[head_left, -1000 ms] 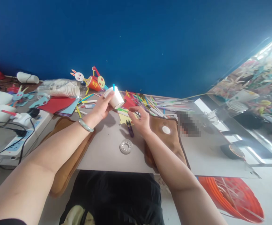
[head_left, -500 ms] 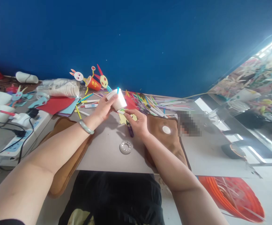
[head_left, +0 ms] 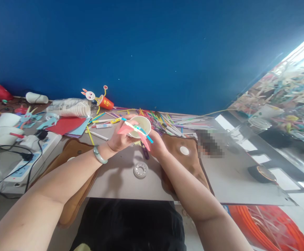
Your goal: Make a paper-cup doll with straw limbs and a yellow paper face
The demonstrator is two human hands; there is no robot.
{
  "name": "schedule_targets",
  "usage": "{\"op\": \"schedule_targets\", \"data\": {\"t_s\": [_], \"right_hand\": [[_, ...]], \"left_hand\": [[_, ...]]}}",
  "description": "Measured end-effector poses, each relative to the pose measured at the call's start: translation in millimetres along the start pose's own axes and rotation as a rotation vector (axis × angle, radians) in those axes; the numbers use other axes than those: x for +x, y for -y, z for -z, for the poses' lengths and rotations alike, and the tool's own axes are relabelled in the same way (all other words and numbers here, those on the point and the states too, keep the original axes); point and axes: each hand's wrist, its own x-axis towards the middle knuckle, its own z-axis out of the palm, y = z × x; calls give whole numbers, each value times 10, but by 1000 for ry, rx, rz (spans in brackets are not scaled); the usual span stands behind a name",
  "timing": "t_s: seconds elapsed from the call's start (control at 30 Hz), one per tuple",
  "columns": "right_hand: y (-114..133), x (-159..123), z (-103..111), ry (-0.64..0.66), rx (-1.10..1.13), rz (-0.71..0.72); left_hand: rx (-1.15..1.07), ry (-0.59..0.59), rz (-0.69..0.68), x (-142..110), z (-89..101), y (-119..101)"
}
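A white paper cup (head_left: 146,122) is tilted so that its mouth faces me. My left hand (head_left: 118,137) is closed around its left side. Against the cup's right side lies my right hand (head_left: 157,144), curled, its fingertips hidden behind the cup. Pink-red paper strips (head_left: 124,129) and a blue drinking straw (head_left: 149,138) stick out in front of the cup's mouth; how they are joined cannot be made out. Below the hands, purple-handled scissors (head_left: 146,154) lie partly covered on the table. Nearer to me is a roll of clear tape (head_left: 140,170).
Several coloured straws (head_left: 178,120) lie along the wall. Left stand stacked paper cups (head_left: 75,108), red paper (head_left: 69,124), a red cup with a rabbit face (head_left: 106,102) and a power strip (head_left: 34,157). Brown pads (head_left: 179,164) flank the work area; an orange bin (head_left: 261,223) stands lower right.
The cup has turned its mouth toward me, bringing the pink-red paper and blue straw to the front. My right hand has shifted from the cup's base to its right side.
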Motion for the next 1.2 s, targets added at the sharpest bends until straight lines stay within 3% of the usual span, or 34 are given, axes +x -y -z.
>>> {"op": "schedule_targets", "data": {"t_s": [0.17,0.47,0.63,0.77,1.0,1.2], "right_hand": [[1,0,-8,29,-50,7],[-117,-8,-81,82,270,-245],[-203,12,-109,81,459,-300],[-210,18,-124,58,433,-358],[-202,-17,-116,-148,-21,-156],[-199,-22,-79,-261,-225,63]], "left_hand": [[-63,11,80,-7,-7,-46],[-72,-10,97,55,26,-136],[-12,-60,115,89,30,-124],[-30,-78,211,101,-18,-53],[-38,-17,469,90,-99,174],[13,63,539,105,-96,211]]}}
